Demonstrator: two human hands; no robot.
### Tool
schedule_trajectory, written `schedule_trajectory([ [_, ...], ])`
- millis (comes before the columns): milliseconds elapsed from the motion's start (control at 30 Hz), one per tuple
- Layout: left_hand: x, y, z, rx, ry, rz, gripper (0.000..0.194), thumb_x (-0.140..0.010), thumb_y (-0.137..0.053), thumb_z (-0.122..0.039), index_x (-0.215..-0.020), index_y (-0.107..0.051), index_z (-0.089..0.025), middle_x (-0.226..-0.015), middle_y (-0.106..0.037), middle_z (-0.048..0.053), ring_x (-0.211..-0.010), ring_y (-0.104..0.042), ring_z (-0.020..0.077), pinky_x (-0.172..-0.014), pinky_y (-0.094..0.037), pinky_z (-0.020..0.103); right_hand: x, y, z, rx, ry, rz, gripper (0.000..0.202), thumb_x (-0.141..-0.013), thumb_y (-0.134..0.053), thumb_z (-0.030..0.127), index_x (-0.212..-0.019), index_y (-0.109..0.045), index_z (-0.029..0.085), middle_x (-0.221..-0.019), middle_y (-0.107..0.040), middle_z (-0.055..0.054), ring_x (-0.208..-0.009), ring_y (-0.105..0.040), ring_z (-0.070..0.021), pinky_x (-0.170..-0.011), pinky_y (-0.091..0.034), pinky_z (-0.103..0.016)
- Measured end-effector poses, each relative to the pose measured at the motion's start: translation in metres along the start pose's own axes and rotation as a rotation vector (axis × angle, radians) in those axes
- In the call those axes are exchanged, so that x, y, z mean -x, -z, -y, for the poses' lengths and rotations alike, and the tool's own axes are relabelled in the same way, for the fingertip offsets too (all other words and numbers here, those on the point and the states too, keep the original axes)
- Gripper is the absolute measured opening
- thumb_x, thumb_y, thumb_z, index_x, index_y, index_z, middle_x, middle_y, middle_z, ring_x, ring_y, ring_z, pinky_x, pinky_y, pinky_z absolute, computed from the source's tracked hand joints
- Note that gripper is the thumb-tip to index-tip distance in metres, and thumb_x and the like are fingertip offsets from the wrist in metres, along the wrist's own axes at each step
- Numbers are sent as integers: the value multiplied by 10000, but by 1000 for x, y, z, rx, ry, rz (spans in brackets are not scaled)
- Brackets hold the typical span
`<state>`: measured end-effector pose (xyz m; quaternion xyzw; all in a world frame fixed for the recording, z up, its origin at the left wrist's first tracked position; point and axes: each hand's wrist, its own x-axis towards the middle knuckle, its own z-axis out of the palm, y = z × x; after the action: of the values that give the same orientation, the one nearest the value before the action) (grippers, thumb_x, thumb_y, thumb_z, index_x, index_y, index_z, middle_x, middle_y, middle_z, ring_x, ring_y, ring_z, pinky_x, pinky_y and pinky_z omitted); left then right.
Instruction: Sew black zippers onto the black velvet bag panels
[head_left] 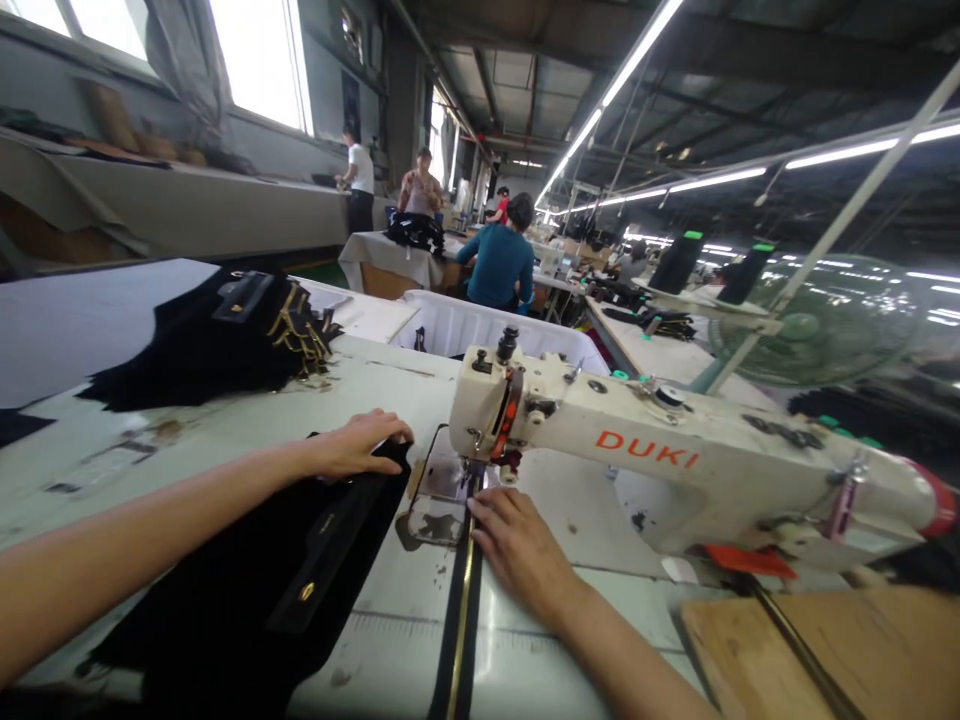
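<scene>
Black fabric (202, 590) lies under the left hand (360, 445), thumb and fingers parted. The right hand (521, 550) touches zipper tape (463, 610) at the sewing machine (637, 440); whether pinching, I can't tell.

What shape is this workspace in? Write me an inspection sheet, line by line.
Surface: pale sewing table, scuffed, with dark stains.
Work pieces: black zipper tape with gold teeth runs up to the sewing machine's presser area; black fabric panel with gold hardware lies left of it.
Clutter: black pieces with gold zipper ends piled far left; brown board at right.
Hands: left hand on the panel's far edge; right hand, fingertips at the tape.
Cables: nothing seen on the table.
Surroundings: white bin beyond the machine, fan at right, people working behind.
</scene>
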<state>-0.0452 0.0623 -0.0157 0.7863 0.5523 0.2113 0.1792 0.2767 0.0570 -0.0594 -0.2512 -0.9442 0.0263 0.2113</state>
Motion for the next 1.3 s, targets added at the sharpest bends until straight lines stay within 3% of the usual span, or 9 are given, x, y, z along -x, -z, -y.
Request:
schedule_trajectory([
  [100, 2, -13, 3, 80, -7, 19, 400, -854, -613, -579, -858, -705, -190, -871, -708, 55, -907, -657, 265, -898, -529, 366, -1, 3, 1, -12, -12, 31, 416, -981, -618, 207, -1392, -585, 149, -1319, -646, -123, -1207, -591, -280, -1056, -534, -444],
  [200, 2, -31, -10, 160, 7, 6, 389, -916, -553, -561, -934, -701, -201, -902, -726, 40, -865, -685, 239, -829, -563, 336, -1, -3, 3, -19, -24, -16, 396, -970, -631, 210, -1357, -613, 133, -1309, -666, -129, -1217, -604, -298, -1080, -522, -472],
  [300, 3, -53, -29, 166, 38, -81, 432, -905, -602, -522, -1168, -674, -187, -1149, -711, 85, -1077, -665, 286, -992, -535, 415, 0, -10, 4, -22, -14, -74, 342, -965, -645, 208, -1296, -649, 124, -1295, -689, -124, -1220, -620, -302, -1126, -486, -496],
  [433, 30, -85, -52, 7, -27, -233, 531, -956, -614, -440, -1443, -533, -243, -1529, -498, 101, -1452, -403, 331, -1226, -321, 519, 3, -18, 4, -8, 1, -146, 307, -976, -647, 221, -1270, -668, 134, -1280, -712, -104, -1219, -635, -290, -1149, -463, -496],
  [533, 59, -101, -60, -180, -158, -207, 553, -1008, -573, -468, -1525, -464, -306, -1542, -517, 65, -1435, -464, 310, -1166, -442, 475, 5, -21, 3, -17, -1, -167, 299, -985, -640, 237, -1268, -675, 148, -1286, -716, -87, -1218, -644, -278, -1148, -460, -487],
  [633, 72, -103, -61, -267, -215, -139, 705, -981, -608, -519, -1603, -340, -321, -1615, -419, 74, -1470, -405, 364, -1128, -475, 528, 6, -22, 2, -29, -33, -150, 310, -994, -622, 236, -1293, -667, 164, -1316, -704, -74, -1239, -637, -270, -1158, -444, -491],
  [800, 67, -93, -55, -247, -268, -41, 602, -963, -640, -480, -1531, -474, -371, -1591, -456, 60, -1448, -433, 390, -1135, -462, 559, 5, -19, 3, -15, -83, -106, 326, -1014, -575, 247, -1325, -654, 188, -1360, -680, -66, -1269, -619, -279, -1156, -433, -527],
  [1133, 53, -83, -64, -270, -290, 77, 750, -985, -535, -640, -1586, -382, -218, -1642, -341, 140, -1540, -264, 329, -1261, -10, 617, -4, -11, 4, 48, -177, 48, 393, -1030, -528, 220, -1409, -582, 128, -1477, -576, -134, -1383, -519, -289, -1199, -350, -529],
  [1300, 52, -84, -63, -307, -296, 87, 690, -1022, -476, -618, -1577, -398, -216, -1654, -325, 113, -1552, -239, 290, -1281, -6, 546, -6, -6, 5, 25, -172, 94, 440, -1046, -530, 285, -1443, -531, 97, -1512, -539, -144, -1427, -459, -284, -1219, -308, -519],
])
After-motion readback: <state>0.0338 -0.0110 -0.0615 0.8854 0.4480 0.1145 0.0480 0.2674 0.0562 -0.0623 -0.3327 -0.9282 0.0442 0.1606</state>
